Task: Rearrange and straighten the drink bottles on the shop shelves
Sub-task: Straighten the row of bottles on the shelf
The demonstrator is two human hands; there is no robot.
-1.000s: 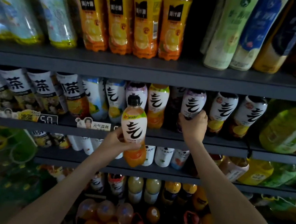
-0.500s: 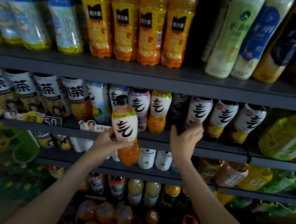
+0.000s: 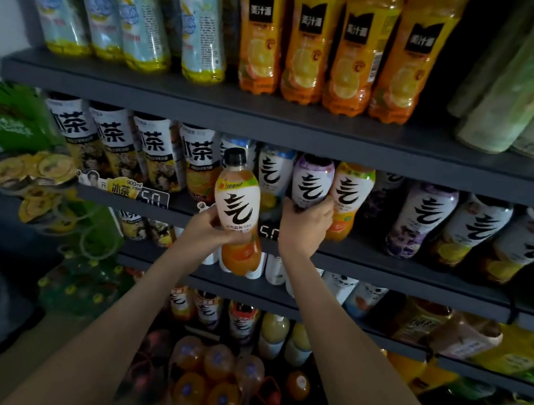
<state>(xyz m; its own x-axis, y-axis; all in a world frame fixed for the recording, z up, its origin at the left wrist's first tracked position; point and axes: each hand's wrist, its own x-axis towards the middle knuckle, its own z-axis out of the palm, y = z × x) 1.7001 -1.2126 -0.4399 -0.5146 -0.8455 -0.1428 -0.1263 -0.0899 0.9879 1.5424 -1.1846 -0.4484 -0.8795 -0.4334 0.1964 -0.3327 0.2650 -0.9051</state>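
Note:
My left hand (image 3: 211, 227) grips an orange drink bottle (image 3: 238, 210) with a black cap and a white label, held upright in front of the middle shelf (image 3: 387, 267). My right hand (image 3: 306, 218) is wrapped around the lower part of a purple-topped bottle (image 3: 312, 181) standing on that shelf. Right beside it stands an orange-and-green bottle (image 3: 349, 197). More bottles of the same brand with white labels (image 3: 424, 219) line the shelf to the right.
Iced tea bottles (image 3: 152, 147) fill the left of the middle shelf. Orange juice bottles (image 3: 313, 46) and pale blue-labelled bottles (image 3: 113, 13) stand on the top shelf (image 3: 204, 102). Lower shelves hold more drinks. A shrink-wrapped pack of orange bottles (image 3: 215, 378) sits on the floor.
My right hand has shifted left along the middle shelf, from a bottle further right to the purple-topped bottle. My left hand still holds the orange bottle. The view has swung left.

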